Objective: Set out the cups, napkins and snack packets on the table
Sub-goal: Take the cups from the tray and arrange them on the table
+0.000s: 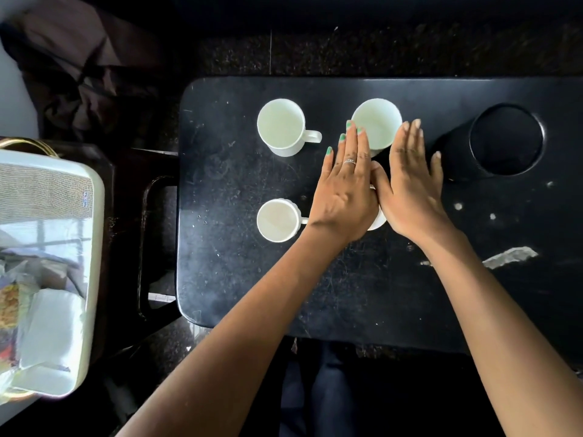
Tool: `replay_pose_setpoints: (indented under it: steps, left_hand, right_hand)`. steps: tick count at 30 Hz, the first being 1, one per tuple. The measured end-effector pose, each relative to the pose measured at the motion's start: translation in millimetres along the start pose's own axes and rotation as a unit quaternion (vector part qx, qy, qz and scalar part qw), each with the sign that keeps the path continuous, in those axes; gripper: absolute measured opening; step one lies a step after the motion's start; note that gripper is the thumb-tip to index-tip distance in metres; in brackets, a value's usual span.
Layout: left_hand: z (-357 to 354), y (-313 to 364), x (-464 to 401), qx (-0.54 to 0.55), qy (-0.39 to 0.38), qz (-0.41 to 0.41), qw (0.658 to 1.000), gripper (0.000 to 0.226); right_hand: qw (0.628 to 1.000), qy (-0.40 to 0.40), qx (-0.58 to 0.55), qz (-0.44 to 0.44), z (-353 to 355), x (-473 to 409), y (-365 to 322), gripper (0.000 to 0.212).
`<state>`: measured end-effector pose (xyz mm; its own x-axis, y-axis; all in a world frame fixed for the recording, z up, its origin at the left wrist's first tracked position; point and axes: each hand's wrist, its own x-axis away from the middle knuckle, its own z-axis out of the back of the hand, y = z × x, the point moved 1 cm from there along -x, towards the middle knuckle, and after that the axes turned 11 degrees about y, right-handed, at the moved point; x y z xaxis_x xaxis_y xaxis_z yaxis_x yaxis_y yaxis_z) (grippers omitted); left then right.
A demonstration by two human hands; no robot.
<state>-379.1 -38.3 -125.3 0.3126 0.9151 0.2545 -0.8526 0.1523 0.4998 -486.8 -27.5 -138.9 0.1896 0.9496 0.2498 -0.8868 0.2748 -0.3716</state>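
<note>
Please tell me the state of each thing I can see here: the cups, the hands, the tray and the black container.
Far left cup: upright, empty.
Near left cup: upright, empty.
Far middle cup: upright, empty.
Fourth cup: mostly hidden under the hands.
Left hand: flat, open.
Right hand: flat, open.
Tray: still loaded with napkins and packets.
Black container: upright, open.

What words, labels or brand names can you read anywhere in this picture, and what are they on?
No text can be read for certain.
Small blue mark on the mesh cover in the white tray: too small and blurred to read.
Snack packet in the tray: print blurred, unreadable.
White cups, black table, black cylinder: no lettering visible.
</note>
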Motion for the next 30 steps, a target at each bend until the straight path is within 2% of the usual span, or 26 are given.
replay_pose_setpoints:
  steps: [3, 7, 9, 14, 20, 30]
  left_hand:
    - [1, 1, 3, 0.02, 0.023, 0.0, 1.0, 0.064]
    - [9, -4, 26, 0.064, 0.104, 0.002, 0.992, 0.068]
    - [9, -13, 49, 0.074, 0.143, 0.013, 0.987, 0.067]
    - [-2, -49, 115, 0.022, 0.208, 0.088, 0.974, 0.071]
    - [-16, -87, 155, -0.082, 0.14, 0.089, 0.983, 0.07]
    - [-21, -103, 140, -0.12, 0.113, 0.038, 0.986, 0.072]
  right_hand:
    - [1.0, 0.02, -0.016, 0.0, 4, 5, -2, 0.067]
    - [0.975, 0.202, -0.098, -0.007, 13, 35, -19, 0.053]
    - [0.965, 0.228, -0.129, 0.015, 9, 56, -29, 0.047]
    - [0.978, 0.129, -0.097, 0.132, -21, 109, -60, 0.047]
    - [0.98, -0.001, 0.06, 0.189, -57, 135, -73, 0.065]
    - [0.977, -0.012, 0.115, 0.179, -67, 123, -70, 0.075]
